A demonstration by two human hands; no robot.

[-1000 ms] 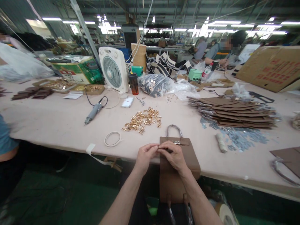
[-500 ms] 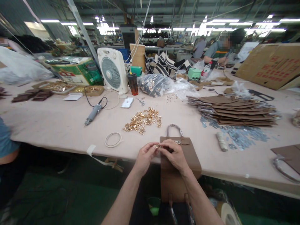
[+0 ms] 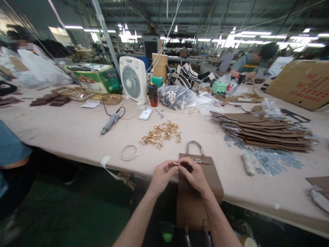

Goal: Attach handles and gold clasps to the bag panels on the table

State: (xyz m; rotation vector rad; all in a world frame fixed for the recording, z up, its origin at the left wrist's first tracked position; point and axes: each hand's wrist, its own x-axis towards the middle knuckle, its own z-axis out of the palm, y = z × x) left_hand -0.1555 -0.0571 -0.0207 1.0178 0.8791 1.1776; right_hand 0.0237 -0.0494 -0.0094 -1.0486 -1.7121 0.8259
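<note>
Between the fingertips of both hands is a small gold metal fitting. My left hand pinches it from the left, and my right hand pinches it from the right. Below and behind the right hand lies a brown handbag, its body hanging over the table's front edge. Its wrapped handle loops up on the tabletop, and a metal piece sits near its top edge. A pile of similar gold fittings is spread beyond my hands.
Left of the pile are a tape roll and a corded electric screwdriver. A fan and a tumbler stand behind. Stacked brown bag pieces and a whitish roll lie to the right. A person's arm is at far left.
The view has shifted, so the table's things sit slightly further right and lower. Both hands stay together, and the gold fitting has turned between the fingers.
</note>
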